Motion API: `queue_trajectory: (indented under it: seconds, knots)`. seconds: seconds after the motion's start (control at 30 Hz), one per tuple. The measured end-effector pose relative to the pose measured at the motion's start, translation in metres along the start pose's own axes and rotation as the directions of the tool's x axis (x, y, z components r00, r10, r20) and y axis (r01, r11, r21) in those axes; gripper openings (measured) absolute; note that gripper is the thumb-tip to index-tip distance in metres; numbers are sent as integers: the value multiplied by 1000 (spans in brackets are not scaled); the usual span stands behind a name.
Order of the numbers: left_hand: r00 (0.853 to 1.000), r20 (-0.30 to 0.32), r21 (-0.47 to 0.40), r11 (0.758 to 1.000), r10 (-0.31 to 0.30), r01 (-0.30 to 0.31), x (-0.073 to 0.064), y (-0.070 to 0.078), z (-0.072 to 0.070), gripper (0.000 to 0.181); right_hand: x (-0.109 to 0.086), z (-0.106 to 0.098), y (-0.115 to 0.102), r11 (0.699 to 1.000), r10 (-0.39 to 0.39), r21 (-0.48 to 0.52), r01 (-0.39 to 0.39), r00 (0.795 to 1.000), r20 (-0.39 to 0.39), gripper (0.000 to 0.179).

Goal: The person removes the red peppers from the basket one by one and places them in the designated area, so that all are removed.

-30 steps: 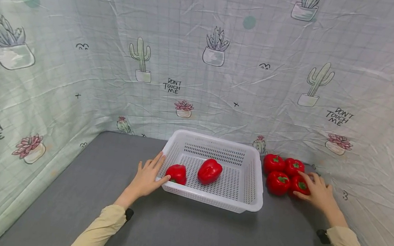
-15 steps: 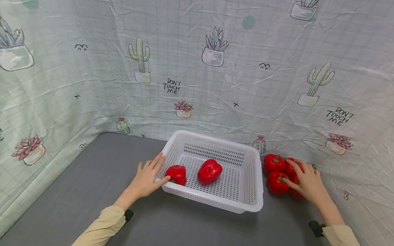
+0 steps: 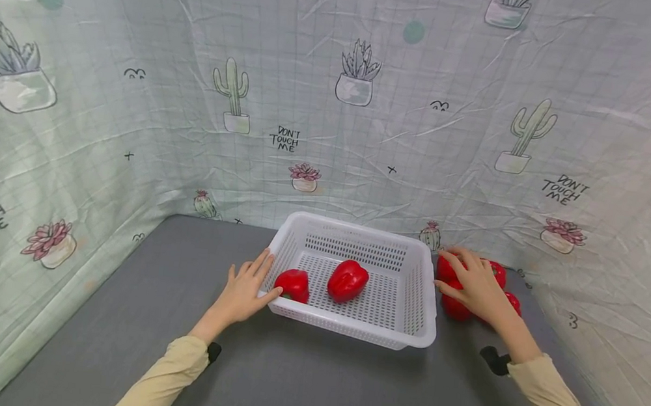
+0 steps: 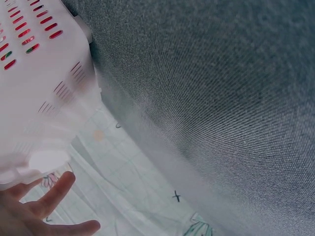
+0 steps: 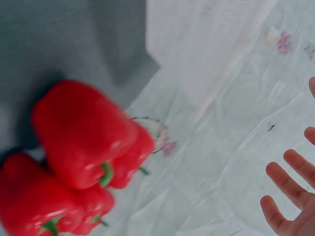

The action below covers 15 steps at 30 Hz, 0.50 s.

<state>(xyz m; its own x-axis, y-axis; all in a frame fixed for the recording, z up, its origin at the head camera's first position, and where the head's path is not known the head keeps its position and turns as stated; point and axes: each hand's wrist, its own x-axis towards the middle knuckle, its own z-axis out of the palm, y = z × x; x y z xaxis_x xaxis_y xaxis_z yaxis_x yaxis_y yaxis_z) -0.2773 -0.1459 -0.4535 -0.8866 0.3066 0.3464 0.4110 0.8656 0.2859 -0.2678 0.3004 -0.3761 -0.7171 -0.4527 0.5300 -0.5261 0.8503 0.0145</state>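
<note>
Left hand (image 3: 239,293) spread on the basket (image 3: 343,325), right hand (image 3: 475,288) spread over the peppers (image 3: 456,309) outside it: choosing one seems the step, likely needing a grip next.

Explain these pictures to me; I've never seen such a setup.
There is no machine here, only a person's bare left hand and right hand. The wide view comes from a camera worn on the head, looking forward and down; the other two come from a camera on each wrist. A white basket stands on a grey table with two red peppers in it; four more peppers sit close together to its right. The left hand touches the basket's left end. The right hand is above those four and holds nothing.
</note>
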Motion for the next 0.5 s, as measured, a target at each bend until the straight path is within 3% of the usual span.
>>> queue_trajectory:
  seconds: [0.33,0.5]
  knots:
    - [1000,13,3,1000,-11,11,0,1,-1,75,27,-3,-29,993,-119,-6,119,993,11,65]
    - [1000,15,2,1000,-14,14,1,0,0,75,41,-2,-42,990,-142,14,141,989,47,64]
